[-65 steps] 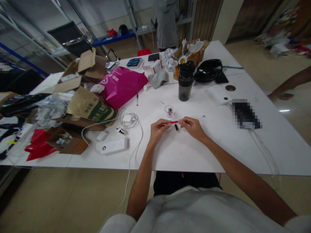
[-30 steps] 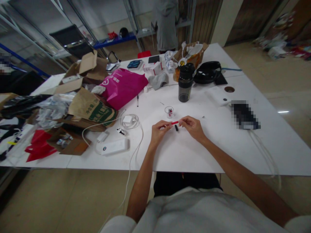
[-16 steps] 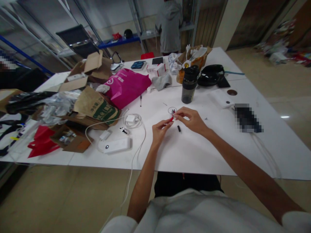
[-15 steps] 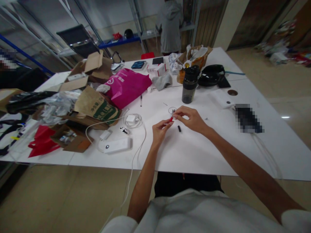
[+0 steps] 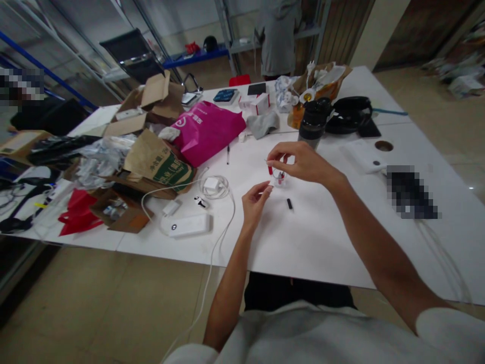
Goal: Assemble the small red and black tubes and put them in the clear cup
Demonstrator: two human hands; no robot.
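Observation:
Between the thumb and fingertips of my right hand hangs a small red piece, too small to identify. Just below that hand, on the white table, stands a small clear round container with red and dark bits in it. My left hand is beside it on the near left. Its thumb and fingers are pinched together, and I cannot make out what is between them. A short black stick-like piece lies on the table to the right of my left hand.
A dark water bottle stands behind my right hand. White cables, a charger and a white power bank lie at left. Beyond are a magenta bag and cardboard boxes. A person in grey stands at the back.
My hands, together at the red piece before, are now apart. The right one has lifted with the red piece, over the clear container. The view has also shifted a little.

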